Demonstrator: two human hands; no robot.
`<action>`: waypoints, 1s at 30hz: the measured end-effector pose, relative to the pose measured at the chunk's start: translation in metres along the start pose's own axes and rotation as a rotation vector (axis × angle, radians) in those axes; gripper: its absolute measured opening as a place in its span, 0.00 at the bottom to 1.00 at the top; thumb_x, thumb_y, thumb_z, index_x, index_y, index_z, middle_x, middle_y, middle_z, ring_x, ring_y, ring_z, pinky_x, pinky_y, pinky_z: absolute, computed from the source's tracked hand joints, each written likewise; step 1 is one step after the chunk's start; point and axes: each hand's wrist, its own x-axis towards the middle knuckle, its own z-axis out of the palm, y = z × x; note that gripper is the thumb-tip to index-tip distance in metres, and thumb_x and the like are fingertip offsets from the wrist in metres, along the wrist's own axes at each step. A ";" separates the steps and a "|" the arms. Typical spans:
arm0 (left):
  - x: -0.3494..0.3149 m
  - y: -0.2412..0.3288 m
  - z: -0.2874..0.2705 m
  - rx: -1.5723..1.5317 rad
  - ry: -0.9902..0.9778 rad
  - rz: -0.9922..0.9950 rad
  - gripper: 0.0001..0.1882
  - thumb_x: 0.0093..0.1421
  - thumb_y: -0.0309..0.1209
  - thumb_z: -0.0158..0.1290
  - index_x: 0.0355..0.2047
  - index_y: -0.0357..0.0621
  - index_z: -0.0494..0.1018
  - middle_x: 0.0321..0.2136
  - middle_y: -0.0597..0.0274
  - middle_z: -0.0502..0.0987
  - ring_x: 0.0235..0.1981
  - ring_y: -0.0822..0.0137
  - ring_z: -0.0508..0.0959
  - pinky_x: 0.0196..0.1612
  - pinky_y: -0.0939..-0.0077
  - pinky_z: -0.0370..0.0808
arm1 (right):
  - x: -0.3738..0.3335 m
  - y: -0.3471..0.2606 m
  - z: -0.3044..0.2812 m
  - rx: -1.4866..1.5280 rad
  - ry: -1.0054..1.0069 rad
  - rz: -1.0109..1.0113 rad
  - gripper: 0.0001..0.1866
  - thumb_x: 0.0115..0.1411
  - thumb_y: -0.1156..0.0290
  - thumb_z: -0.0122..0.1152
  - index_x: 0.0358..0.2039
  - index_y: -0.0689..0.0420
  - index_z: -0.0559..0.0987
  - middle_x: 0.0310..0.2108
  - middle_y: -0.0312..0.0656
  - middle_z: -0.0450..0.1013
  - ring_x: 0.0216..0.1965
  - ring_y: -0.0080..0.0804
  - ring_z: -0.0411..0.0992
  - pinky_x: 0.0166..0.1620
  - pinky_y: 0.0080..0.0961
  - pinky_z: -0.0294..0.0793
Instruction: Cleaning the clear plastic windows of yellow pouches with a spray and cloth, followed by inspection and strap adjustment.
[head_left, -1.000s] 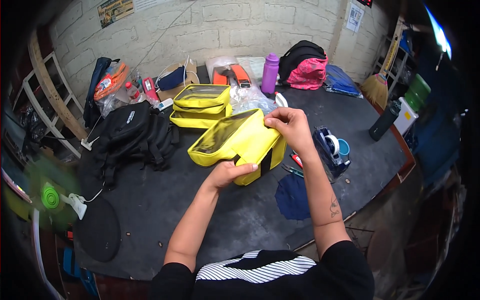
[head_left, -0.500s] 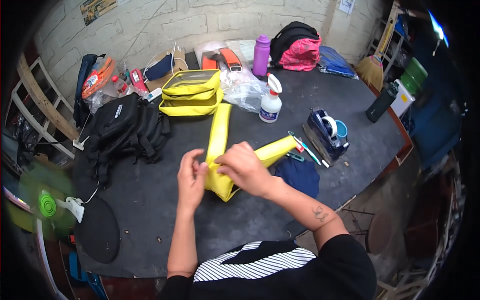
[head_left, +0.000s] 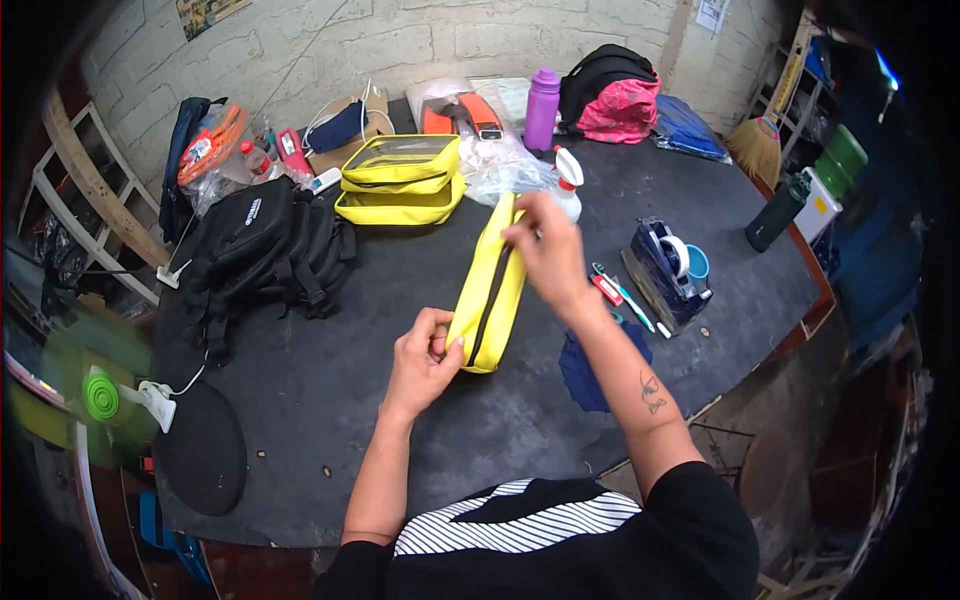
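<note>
A yellow zippered pouch (head_left: 485,300) stands out over the middle of the dark table, its black zipper running lengthwise toward me. Its near end is pinched between the thumb and fingers of my left hand (head_left: 425,355). At the far end, the fingers of my right hand (head_left: 553,250) close on the pouch beside the zipper; whether they grip fabric or the zipper pull is hidden. Two more yellow pouches with clear windows (head_left: 400,185) lie stacked beyond my left hand. To the right of my right forearm is a slim teal and white tool (head_left: 625,296), and a dark blue cloth (head_left: 590,375) lies partly under that forearm.
A black backpack (head_left: 255,240) sits at left near a spinning fan (head_left: 102,395). Behind my right hand stand a spray bottle (head_left: 568,185) and a purple bottle (head_left: 542,110). A tape dispenser (head_left: 655,285) and dark bottle (head_left: 778,212) are at right; a pink-black backpack (head_left: 615,105) is at back.
The folded, V-shaped yellow pouch is now straightened out lengthwise. My right hand has moved farther away and right to its far end; my left hand has taken hold of the near end.
</note>
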 end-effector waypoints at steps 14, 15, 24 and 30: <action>0.069 0.010 0.031 -0.066 0.139 0.235 0.07 0.62 0.27 0.50 0.38 0.36 0.68 0.25 0.57 0.64 0.24 0.65 0.65 0.30 0.72 0.66 | 0.009 -0.060 -0.019 -0.186 0.084 -0.433 0.14 0.46 0.77 0.68 0.34 0.58 0.75 0.23 0.39 0.71 0.28 0.37 0.69 0.40 0.33 0.63; 0.064 0.016 0.029 -0.022 0.125 0.252 0.07 0.62 0.26 0.51 0.38 0.36 0.69 0.25 0.57 0.64 0.25 0.64 0.65 0.31 0.72 0.66 | 0.021 -0.053 -0.032 -0.173 0.104 -0.290 0.14 0.47 0.77 0.67 0.34 0.58 0.74 0.23 0.40 0.71 0.28 0.34 0.69 0.39 0.31 0.65; 0.065 0.001 0.029 -0.333 0.087 0.115 0.20 0.60 0.32 0.56 0.49 0.40 0.65 0.28 0.68 0.64 0.30 0.75 0.65 0.37 0.79 0.67 | 0.002 -0.064 -0.013 0.128 -0.095 0.021 0.12 0.51 0.79 0.65 0.34 0.60 0.71 0.20 0.41 0.72 0.23 0.26 0.74 0.28 0.23 0.71; 0.049 -0.003 0.028 -0.408 0.012 0.010 0.26 0.61 0.26 0.55 0.57 0.43 0.59 0.25 0.69 0.61 0.26 0.77 0.62 0.31 0.83 0.64 | -0.006 -0.072 -0.014 0.039 -0.049 -0.145 0.14 0.49 0.79 0.66 0.34 0.59 0.71 0.19 0.41 0.71 0.21 0.35 0.72 0.26 0.28 0.70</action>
